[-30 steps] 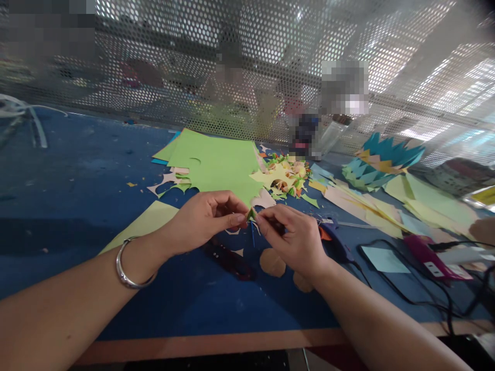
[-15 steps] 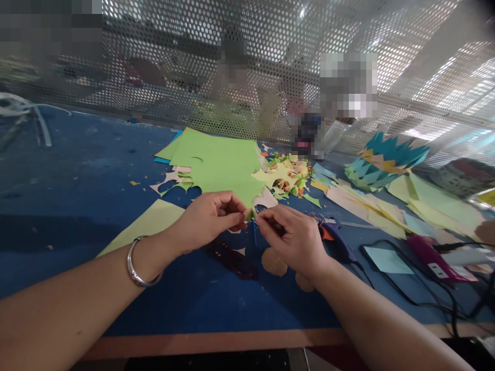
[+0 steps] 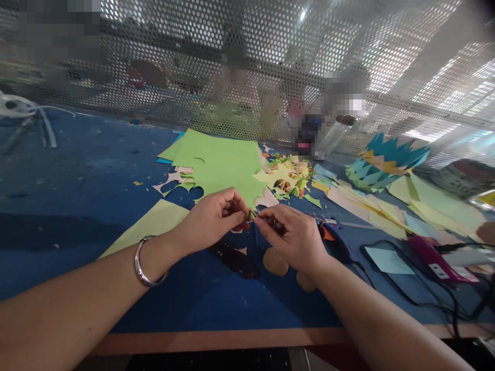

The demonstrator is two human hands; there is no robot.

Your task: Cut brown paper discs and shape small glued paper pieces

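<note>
My left hand (image 3: 222, 214), with a silver bangle on its wrist, is closed in a pinch on a small folded piece of green paper (image 3: 251, 213). Opposite it, my right hand (image 3: 292, 232) pinches the same piece from the right; the fingertips hide much of it. A thin blue stick (image 3: 256, 237) shows just below the fingers. Under the hands lie a dark reddish object (image 3: 235, 262), too dim to name, and a round brown disc (image 3: 276, 262). Beyond the fingers a large green sheet (image 3: 224, 159) with cut-out edges rests on the blue table (image 3: 174, 304).
Paper scraps and small folded pieces (image 3: 292, 175) are heaped behind my hands. To the right are a glue gun (image 3: 338, 242), a purple power strip (image 3: 433, 260) with black cables, paper strips (image 3: 371, 208) and a zigzag paper bowl (image 3: 386, 159). A perforated metal screen (image 3: 174, 67) borders the back.
The fingertips have shifted slightly on the small green paper, which now appears turned and more folded. My left forearm has moved a little to the right in view.
</note>
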